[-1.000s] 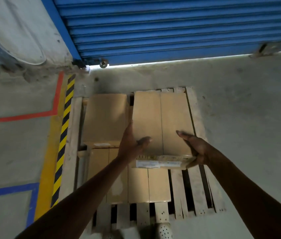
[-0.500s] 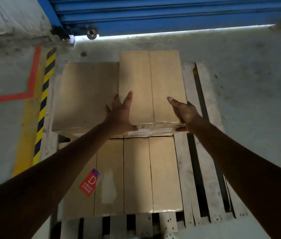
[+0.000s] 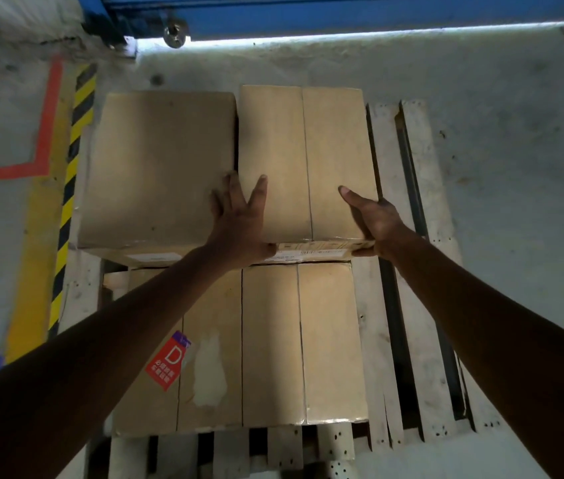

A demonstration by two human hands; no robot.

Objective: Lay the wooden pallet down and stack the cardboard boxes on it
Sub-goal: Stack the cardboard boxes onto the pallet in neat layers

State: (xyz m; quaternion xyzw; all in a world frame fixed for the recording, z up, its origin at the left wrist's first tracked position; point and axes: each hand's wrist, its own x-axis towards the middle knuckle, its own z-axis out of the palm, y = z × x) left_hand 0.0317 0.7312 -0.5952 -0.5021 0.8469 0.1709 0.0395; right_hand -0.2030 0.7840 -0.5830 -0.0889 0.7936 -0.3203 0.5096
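Note:
The wooden pallet lies flat on the concrete floor. Several brown cardboard boxes sit on it. A far-right box stands against a wider far-left box. Nearer me is a lower box with a red "D" sticker. My left hand lies flat on the far-right box's near left corner, fingers spread over its top. At the same box's near right corner my right hand grips, with the thumb on top and the fingers curled under the front edge.
A blue roller shutter closes the far side. Yellow-and-black hazard tape and a red floor line run left of the pallet. Bare pallet slats and concrete floor lie to the right.
The box in my hands moved away from me and down beside the far-left box. My view came closer and tilted down, and my left hand's fingers spread flat on top.

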